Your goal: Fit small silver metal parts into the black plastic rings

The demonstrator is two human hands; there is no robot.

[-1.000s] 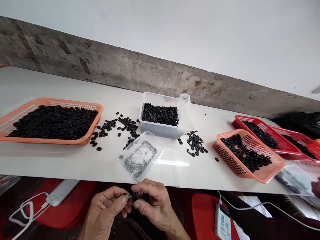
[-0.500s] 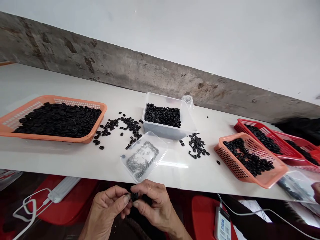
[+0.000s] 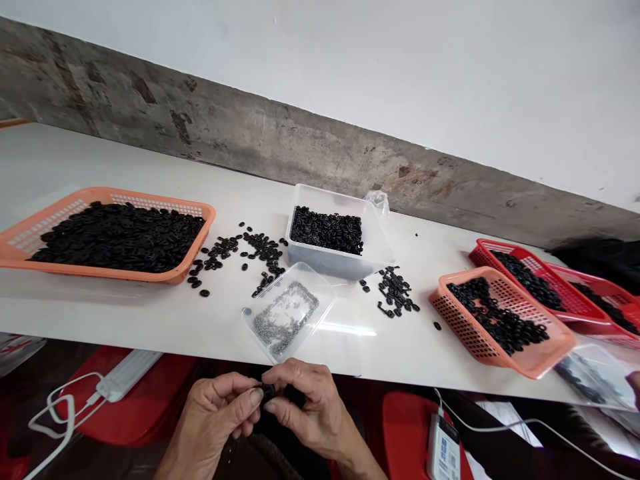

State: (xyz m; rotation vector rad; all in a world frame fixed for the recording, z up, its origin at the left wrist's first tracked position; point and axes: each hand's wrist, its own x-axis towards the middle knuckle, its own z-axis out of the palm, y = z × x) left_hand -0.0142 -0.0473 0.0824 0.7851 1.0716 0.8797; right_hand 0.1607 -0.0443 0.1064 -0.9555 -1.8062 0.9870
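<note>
Below the table's front edge, my left hand (image 3: 220, 413) and my right hand (image 3: 310, 413) meet fingertip to fingertip. Between them is a small black part (image 3: 267, 392), pinched by the thumb and forefinger of each hand; its exact shape is mostly hidden by the fingers. Just beyond my hands, a clear plastic tray (image 3: 320, 320) at the table edge holds many tiny silvery metal pieces (image 3: 270, 327). Behind it stands a translucent bin (image 3: 330, 261) of small black parts. Loose black oval pieces (image 3: 263, 248) lie left of the bin, and more black parts (image 3: 395, 290) lie to its right.
An orange basket (image 3: 170, 275) full of black ovals stands at left. Another orange basket (image 3: 545, 363) and red baskets (image 3: 590, 310) sit at right. Another person's hand (image 3: 635, 387) shows at the right edge by a plastic bag (image 3: 595, 380). Power strips (image 3: 127, 377) rest on red stools (image 3: 115, 427).
My hands stay almost in place, still pinching the small black part. The view has shifted very slightly. At the right edge, the other person's hand has moved a little.
</note>
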